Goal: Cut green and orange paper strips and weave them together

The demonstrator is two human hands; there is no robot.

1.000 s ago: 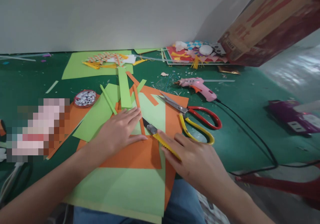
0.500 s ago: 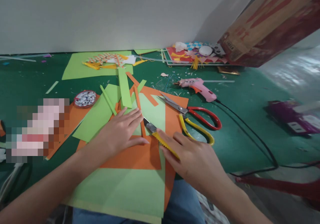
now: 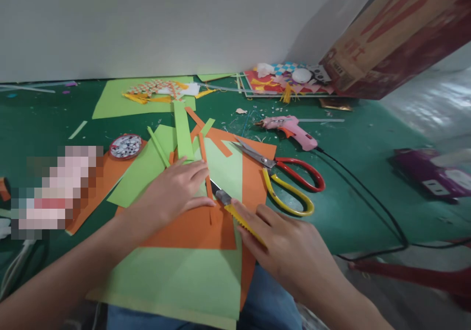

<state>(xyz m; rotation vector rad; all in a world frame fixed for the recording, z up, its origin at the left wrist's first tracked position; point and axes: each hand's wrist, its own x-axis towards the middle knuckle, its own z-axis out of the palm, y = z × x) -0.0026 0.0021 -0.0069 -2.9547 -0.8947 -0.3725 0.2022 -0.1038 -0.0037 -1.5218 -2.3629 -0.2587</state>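
My right hand [image 3: 287,241] is closed around a yellow utility knife [image 3: 246,222], its blade pointing up and left. The blade tip meets a narrow orange paper strip [image 3: 203,149]. My left hand [image 3: 180,185] lies on the strip and the sheets, fingers stretched out and thumb apart. Beneath both hands are an orange paper sheet [image 3: 191,236] and a light green paper sheet [image 3: 176,276]. A broad green strip [image 3: 183,131] extends beyond my left fingertips. Scissors [image 3: 272,165] with one red and one yellow handle rest open, right of the knife.
A pink glue gun [image 3: 294,129] lies at the right, its black cord running to the table edge. A round dish of googly eyes [image 3: 126,147] sits at the left. Behind are a woven paper piece [image 3: 156,89] and decorated crafts [image 3: 290,77]. A paper bag [image 3: 390,40] stands at the back right.
The narrow orange strip has shifted slightly toward me, and its lower end shows below my left thumb. Both hands and the knife have moved slightly; the knife stays against the strip.
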